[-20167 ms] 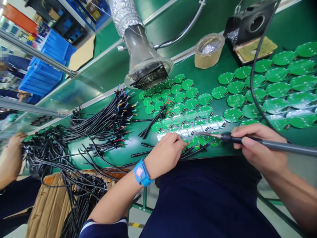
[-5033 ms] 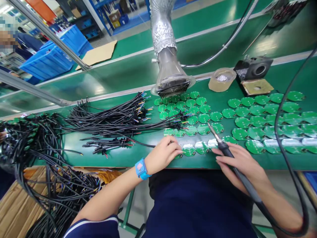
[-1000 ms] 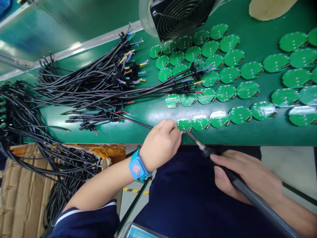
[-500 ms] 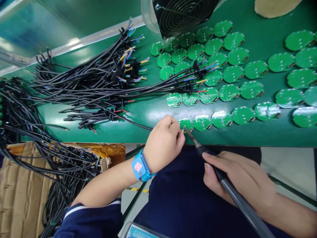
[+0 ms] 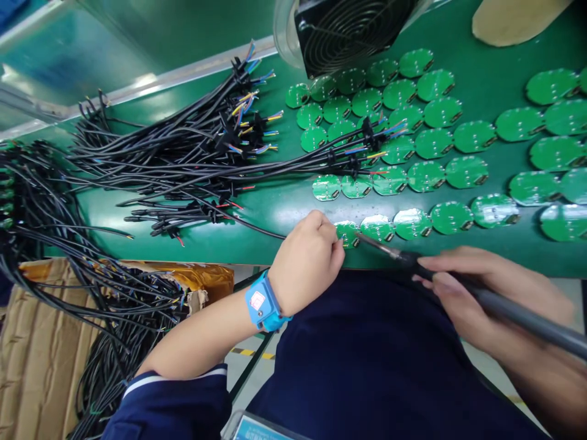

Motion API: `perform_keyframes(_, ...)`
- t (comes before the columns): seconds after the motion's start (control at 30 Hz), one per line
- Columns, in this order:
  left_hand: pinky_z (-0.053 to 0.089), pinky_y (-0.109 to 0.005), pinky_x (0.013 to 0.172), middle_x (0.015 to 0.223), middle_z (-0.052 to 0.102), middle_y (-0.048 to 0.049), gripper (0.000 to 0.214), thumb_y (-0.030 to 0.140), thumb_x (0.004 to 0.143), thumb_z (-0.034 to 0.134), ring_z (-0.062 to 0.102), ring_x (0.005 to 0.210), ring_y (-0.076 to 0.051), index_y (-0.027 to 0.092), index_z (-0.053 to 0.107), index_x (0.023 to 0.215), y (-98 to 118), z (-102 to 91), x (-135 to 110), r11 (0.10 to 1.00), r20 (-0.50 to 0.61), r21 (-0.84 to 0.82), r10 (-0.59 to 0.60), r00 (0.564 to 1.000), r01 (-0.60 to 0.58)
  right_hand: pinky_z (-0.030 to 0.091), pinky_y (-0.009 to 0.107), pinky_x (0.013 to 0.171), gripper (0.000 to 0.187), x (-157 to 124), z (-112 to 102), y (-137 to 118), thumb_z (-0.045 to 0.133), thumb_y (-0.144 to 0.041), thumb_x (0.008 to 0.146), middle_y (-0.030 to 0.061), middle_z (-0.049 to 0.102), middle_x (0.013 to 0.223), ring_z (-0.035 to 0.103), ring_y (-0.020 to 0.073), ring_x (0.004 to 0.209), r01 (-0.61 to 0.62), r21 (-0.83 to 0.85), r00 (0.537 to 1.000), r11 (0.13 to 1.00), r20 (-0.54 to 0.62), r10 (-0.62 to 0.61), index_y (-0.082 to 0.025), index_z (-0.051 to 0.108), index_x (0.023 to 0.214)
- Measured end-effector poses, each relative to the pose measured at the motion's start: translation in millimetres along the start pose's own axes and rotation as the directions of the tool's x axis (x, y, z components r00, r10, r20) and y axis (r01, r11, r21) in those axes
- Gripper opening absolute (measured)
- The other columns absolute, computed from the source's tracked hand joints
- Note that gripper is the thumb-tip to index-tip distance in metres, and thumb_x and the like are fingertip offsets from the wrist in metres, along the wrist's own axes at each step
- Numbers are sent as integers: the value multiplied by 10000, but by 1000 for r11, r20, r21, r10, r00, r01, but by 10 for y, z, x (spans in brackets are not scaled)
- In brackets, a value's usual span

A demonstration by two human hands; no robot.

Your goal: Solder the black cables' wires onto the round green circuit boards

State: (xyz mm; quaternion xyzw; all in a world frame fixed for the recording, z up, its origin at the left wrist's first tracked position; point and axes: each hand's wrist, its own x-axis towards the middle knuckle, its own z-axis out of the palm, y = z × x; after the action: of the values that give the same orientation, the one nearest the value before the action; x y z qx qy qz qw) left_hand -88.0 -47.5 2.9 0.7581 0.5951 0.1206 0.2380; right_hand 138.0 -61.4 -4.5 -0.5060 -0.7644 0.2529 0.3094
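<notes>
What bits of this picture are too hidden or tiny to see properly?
All in the head view:
- left hand: its fingertips and what they pinch hide behind the hand itself.
- iron, in the right hand: rear end cut off by the right edge.
- fan: top cut off by the upper edge.
- board at the iron's tip: solder spots too small to make out.
</notes>
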Motion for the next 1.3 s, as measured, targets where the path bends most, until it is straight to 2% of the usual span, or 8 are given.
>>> perform_keyframes(0.13, 508, -347, 791, 882, 532, -71, 96, 106, 832, 515, 549, 833, -172, 141, 598, 798, -33, -51, 28, 998, 51, -68, -5, 999, 8, 487, 206, 517, 92, 120, 39, 102, 596, -182, 816, 6, 648, 781, 598, 93, 556, -36, 188, 999, 981, 8, 35, -228, 653, 872)
perform_keyframes(0.47, 497, -299, 730, 794, 577, -43, 125, 89, 810, 554, 571, 781, -152, 146, 643, 744, -67, -98, 113, 997, 48, -82, 10, 999, -6, 471, 189, 553, 88, 182, 66, 65, 565, -201, 836, -9, 630, 746, 591, 82, 618, 37, 147, 997, 989, 55, -45, -229, 637, 880)
perform_keyframes(0.73, 497, -307, 754, 870, 570, -69, 135, 77, 810, 533, 576, 805, -165, 121, 636, 735, -35, -173, 188, 1000, 174, -13, 21, 985, -19, 474, 194, 552, 115, 165, 120, 178, 575, -206, 817, -43, 636, 768, 579, 72, 597, 5, 261, 1000, 965, 23, -11, -267, 636, 892)
perform_keyframes(1.0, 503, -318, 754, 858, 574, -86, 155, 83, 816, 522, 581, 809, -180, 107, 622, 701, -6, -206, 271, 998, 259, 71, -18, 966, 0, 476, 154, 591, 103, 192, 99, 188, 575, -215, 826, -44, 638, 782, 589, 50, 636, 10, 249, 998, 968, 55, -25, -255, 634, 901)
perform_keyframes(1.23, 507, -306, 750, 835, 585, -76, 179, 57, 796, 512, 581, 790, -165, 114, 625, 669, 12, -224, 305, 996, 270, 89, -35, 962, 11, 469, 153, 531, 68, 230, 92, 177, 567, -240, 823, -41, 644, 708, 610, 61, 598, 76, 136, 994, 988, 67, -86, -239, 632, 842)
perform_keyframes(1.3, 508, -299, 740, 828, 590, -71, 188, 48, 787, 511, 580, 776, -158, 120, 623, 654, 14, -227, 308, 997, 260, 79, -32, 965, 12, 485, 159, 555, 74, 214, 84, 184, 579, -228, 817, -37, 652, 730, 618, 67, 617, 64, 172, 995, 983, 67, -77, -243, 641, 855)
